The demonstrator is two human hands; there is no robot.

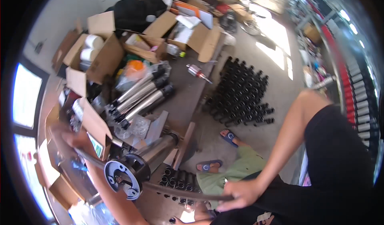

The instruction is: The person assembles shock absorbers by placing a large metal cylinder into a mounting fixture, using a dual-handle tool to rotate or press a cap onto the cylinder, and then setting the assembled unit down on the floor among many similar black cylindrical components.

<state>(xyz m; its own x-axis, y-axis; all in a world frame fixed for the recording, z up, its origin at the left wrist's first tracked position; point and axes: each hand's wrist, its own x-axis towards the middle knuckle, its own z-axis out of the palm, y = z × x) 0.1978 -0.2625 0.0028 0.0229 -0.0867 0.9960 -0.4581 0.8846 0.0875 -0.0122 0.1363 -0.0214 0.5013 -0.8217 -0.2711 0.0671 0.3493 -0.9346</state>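
A long dark bar (pixel 180 191) runs across the front of a round fitting, black with a pale grey face (pixel 122 179). The fitting sits on the end of a shiny metal tube (pixel 158 149) lying at the bench edge beside a wooden board. My right hand (pixel 242 193) is closed round the bar's right end. At its left end my left hand (pixel 68 139) is closed on the bar, its fingers blurred by motion. How the bar meets the fitting's inside is partly hidden.
Several metal tubes with black ends (pixel 142 95) lie on the cluttered bench, near open cardboard boxes (pixel 106 59). A red-and-silver tool (pixel 198 73) rests there. Many black rings (pixel 240 91) stand on the floor; more (pixel 180 183) are below the bench. Slippered feet (pixel 230 137) stand nearby.
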